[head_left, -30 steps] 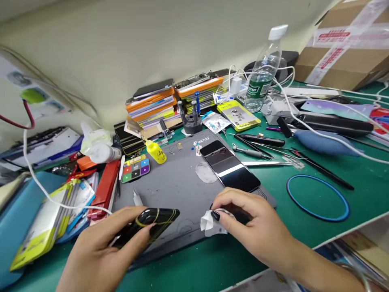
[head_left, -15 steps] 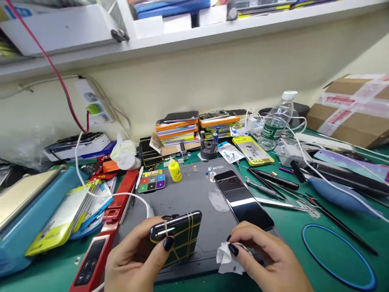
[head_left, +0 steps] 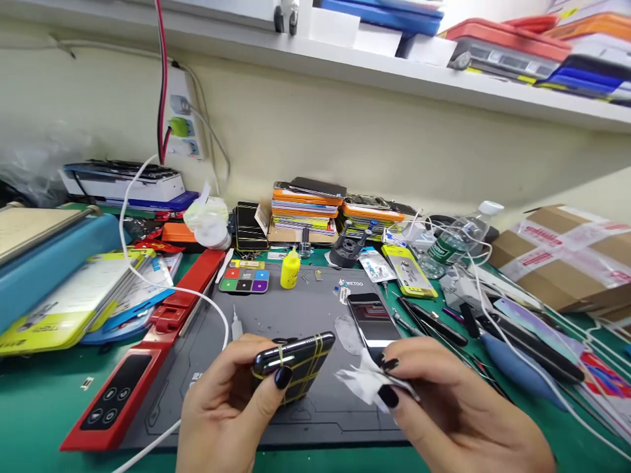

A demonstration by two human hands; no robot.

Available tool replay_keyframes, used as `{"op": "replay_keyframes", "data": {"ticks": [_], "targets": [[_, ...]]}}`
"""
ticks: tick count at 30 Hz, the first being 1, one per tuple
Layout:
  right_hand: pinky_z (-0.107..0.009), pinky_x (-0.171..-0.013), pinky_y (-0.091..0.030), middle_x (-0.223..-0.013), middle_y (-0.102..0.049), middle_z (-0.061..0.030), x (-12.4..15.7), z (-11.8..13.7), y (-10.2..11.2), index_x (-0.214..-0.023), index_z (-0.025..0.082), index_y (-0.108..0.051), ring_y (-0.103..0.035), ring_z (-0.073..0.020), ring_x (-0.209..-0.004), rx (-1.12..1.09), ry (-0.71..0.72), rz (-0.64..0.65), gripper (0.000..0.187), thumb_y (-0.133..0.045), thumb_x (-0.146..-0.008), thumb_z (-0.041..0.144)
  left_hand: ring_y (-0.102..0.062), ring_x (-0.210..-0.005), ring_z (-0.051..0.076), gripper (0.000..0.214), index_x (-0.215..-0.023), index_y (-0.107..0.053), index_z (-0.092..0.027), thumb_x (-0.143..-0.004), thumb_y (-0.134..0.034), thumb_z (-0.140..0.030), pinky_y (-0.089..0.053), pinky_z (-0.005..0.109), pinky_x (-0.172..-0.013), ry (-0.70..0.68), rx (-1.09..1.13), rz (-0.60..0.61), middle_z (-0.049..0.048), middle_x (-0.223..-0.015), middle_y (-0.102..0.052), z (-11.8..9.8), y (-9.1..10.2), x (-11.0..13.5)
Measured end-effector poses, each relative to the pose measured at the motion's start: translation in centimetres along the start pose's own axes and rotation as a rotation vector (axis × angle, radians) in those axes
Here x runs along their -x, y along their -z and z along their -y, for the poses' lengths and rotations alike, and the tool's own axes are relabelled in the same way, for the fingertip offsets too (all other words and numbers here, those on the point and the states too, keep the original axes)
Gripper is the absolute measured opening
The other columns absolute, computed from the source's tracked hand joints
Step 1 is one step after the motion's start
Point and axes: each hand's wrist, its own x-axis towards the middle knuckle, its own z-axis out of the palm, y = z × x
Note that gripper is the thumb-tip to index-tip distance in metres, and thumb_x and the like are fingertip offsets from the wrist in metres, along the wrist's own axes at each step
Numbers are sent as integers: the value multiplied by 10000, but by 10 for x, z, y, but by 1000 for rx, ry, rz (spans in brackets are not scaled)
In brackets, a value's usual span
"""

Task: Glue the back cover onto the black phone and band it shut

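Note:
My left hand (head_left: 229,401) is closed around a dark, glossy phone (head_left: 296,368), thumb on its near face. Thin yellow bands cross the phone and wrap over its edge; it stands tilted above the grey work mat (head_left: 207,368). To its right, my right hand (head_left: 444,394) pinches a crumpled white tissue (head_left: 362,380) between thumb and fingers. A thin dark edge also shows at those fingertips, too little of it to name. The tissue and the held phone are apart. Behind my right hand, partly hidden, a second phone (head_left: 372,318) lies screen up on the mat.
A red device with buttons (head_left: 116,394) lies left, beside a white cable (head_left: 187,289). At the mat's back stand a yellow bottle (head_left: 290,270) and a coloured tray (head_left: 244,280). Tools (head_left: 434,322), a water bottle (head_left: 451,246) and a cardboard box (head_left: 562,256) are at right.
My view has tilted and shifted. My right hand has come up and a little nearer the held phone with the tissue, now covering more of the second phone. My left hand keeps its hold.

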Motion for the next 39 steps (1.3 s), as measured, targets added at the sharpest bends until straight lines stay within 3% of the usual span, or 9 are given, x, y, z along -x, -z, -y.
{"op": "replay_keyframes", "data": {"ticks": [2, 6, 10, 13, 18, 23, 29, 34, 39], "targets": [[-163, -730, -542, -875, -637, 0, -16, 12, -17, -967, 220, -624, -628, -86, -848, -37, 88, -30, 253, -608, -824, 13, -638, -677, 49, 53, -820, -720, -258, -792, -764, -264, -500, 56, -666, 27, -16, 3, -26, -794, -672, -2, 1, -1], [-235, -684, -518, -793, -584, -27, -31, 21, -58, -873, 173, -687, -578, -99, -768, 87, 165, -88, 122, -656, -805, 77, -680, -706, 62, 240, -952, -715, -334, -821, -703, -133, -520, 75, -687, -71, -97, 221, -54, -804, -691, -2, 8, -3], [-239, -695, -536, -894, -584, -72, -27, 22, -78, -832, 153, -709, -608, -122, -853, 110, 97, -92, 67, -652, -810, 127, -642, -691, 52, 70, -887, -733, -314, -826, -736, -281, -504, 63, -671, -2, 19, 59, -50, -790, -676, -3, 2, 4], [-210, -680, -535, -870, -598, -58, -25, 26, -81, -841, 142, -698, -619, -103, -819, 50, 71, -53, 89, -627, -811, 97, -613, -665, 48, 101, -908, -751, -358, -807, -753, -365, -493, 62, -658, 46, 21, -60, -64, -756, -659, -7, -3, 6], [-195, -652, -525, -828, -603, -33, -24, 32, -86, -830, 163, -728, -623, -91, -762, -84, 0, -20, 46, -710, -795, 138, -622, -650, 51, 261, -1022, -745, -445, -821, -710, -282, -486, 65, -623, -73, -227, 97, -80, -803, -703, -9, 11, 6], [-192, -672, -522, -853, -621, -16, -20, 26, -87, -827, 179, -687, -629, -84, -785, -204, -58, -36, 59, -671, -830, 123, -662, -741, 54, 363, -1113, -702, -453, -827, -714, -231, -498, 54, -673, -111, -316, 133, -93, -919, -731, -5, 22, 8], [-155, -704, -529, -919, -588, -15, -17, 15, -82, -852, 170, -585, -623, -68, -834, -285, -152, -127, 54, -595, -896, 141, -694, -745, 62, 227, -1012, -721, -377, -850, -689, -222, -534, 74, -691, -87, -276, 134, -82, -902, -729, 1, 15, 5], [-244, -788, -585, -952, -551, -13, -15, 11, -88, -885, 174, -563, -633, -80, -822, -499, -264, -172, 76, -589, -934, 225, -711, -721, 76, 275, -1034, -745, -372, -818, -721, -205, -532, 71, -683, -68, -222, 100, -60, -910, -750, 2, 15, 5], [-310, -835, -601, -972, -550, -27, -14, 7, -89, -897, 162, -536, -669, -104, -831, -561, -242, -198, 88, -568, -950, 224, -723, -727, 101, 229, -1001, -756, -334, -807, -731, -214, -539, 84, -680, -48, -240, 93, -46, -925, -758, 2, 19, 5]]}}
